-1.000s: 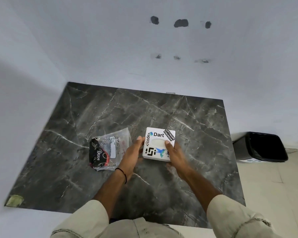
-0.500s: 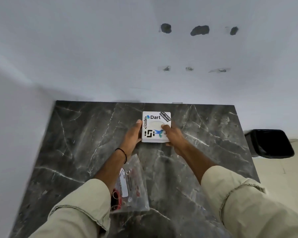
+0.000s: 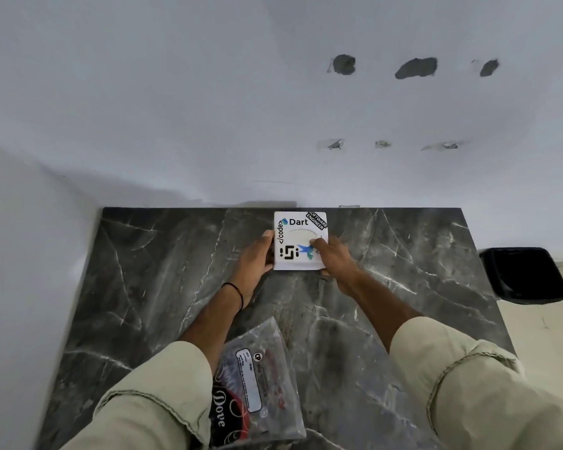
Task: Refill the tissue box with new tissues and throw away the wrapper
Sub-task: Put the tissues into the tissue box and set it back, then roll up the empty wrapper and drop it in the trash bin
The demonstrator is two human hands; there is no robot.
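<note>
- The tissue box (image 3: 300,240) is a white, nearly square box lying flat at the far edge of the dark marble table (image 3: 163,274), about 12 o'clock from the table's middle, just beside the white wall (image 3: 208,108).
- Its printed top faces up; the word "Dart" reads upright from the wearer's side, so the top of the print points to 12 o'clock, toward the wall. No long axis stands out; its sides run square with the table edge.
- An oval opening sits in the middle of the top.
- The left hand (image 3: 253,258) lies against the box's 9 o'clock side, fingers pressed together along that edge, thumb tip at the upper corner.
- The right hand (image 3: 333,258) holds the 3 o'clock side, thumb laid on the top face beside the oval opening; its other fingers are hidden behind the box, so I cannot tell how they sit.
- A thin black band circles the left wrist.
- The clear plastic wrapper (image 3: 257,381), with a dark "Dove" print, lies near the table's 6 o'clock edge, well apart from the box, partly under the left sleeve (image 3: 150,404).
- A black bin (image 3: 527,276) stands on the floor at 3 o'clock, off the table's side.
</note>
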